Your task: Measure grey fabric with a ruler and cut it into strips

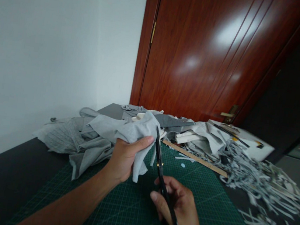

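Note:
My left hand (124,158) is closed round a piece of light grey fabric (148,127), lifted above the green cutting mat (113,215). Its loose end hangs down past my fingers. In my right hand (178,206) are black scissors (159,166), the fingers wrapped about the handles. The blades point up and away, with their tips at the right edge of the fabric. A narrow strip of grey fabric (153,157) dangles beside the blades. Whether the blades are parted I cannot make out.
Heaped grey cloth (65,134) lies at the left. A wooden ruler (196,158) crosses the mat's far edge. Many cut fabric strips (263,180) are piled at the right, near a white box (262,147). Behind the table stand a white wall and a brown door (197,52).

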Demonstrator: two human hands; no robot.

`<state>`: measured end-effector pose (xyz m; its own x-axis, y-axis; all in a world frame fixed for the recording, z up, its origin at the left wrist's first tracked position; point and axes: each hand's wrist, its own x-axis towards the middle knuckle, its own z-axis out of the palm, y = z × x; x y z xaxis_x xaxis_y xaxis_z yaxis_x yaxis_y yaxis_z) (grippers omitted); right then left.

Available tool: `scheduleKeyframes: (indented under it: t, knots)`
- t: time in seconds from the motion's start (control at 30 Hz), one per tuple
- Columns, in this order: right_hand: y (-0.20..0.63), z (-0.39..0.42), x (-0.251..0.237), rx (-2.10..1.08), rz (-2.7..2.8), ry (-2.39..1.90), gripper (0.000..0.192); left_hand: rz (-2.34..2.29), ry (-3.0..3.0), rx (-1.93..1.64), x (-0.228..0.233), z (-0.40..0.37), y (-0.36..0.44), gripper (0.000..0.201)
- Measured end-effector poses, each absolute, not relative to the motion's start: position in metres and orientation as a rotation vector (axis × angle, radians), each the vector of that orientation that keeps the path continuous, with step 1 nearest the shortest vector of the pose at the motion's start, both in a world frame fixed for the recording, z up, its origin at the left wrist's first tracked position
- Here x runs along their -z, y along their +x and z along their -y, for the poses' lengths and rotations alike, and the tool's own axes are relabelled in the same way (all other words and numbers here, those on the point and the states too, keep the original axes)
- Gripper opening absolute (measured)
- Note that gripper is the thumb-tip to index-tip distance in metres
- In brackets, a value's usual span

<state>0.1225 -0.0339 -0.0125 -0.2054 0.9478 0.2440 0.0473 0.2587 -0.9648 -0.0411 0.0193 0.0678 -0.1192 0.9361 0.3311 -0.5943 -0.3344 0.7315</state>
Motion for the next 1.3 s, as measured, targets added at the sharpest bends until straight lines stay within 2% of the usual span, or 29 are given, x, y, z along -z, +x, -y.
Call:
scheduleKeyframes:
  t: [0.33,1.03,1.3]
  knots:
    - [0.122,0.035,0.014,-1.156,1.528,-0.889,0.038,-0.608,0.882,-1.75,-0.07,-0.019,-0.043,0.048]
    - [0.124,0.032,0.019,-1.157,1.483,-0.791,0.035,-0.672,0.975,-1.71,-0.058,-0.018,-0.036,0.037]
    - [0.122,0.032,0.016,-1.129,1.492,-0.795,0.036,-0.68,0.998,-1.687,-0.05,-0.018,-0.034,0.045]
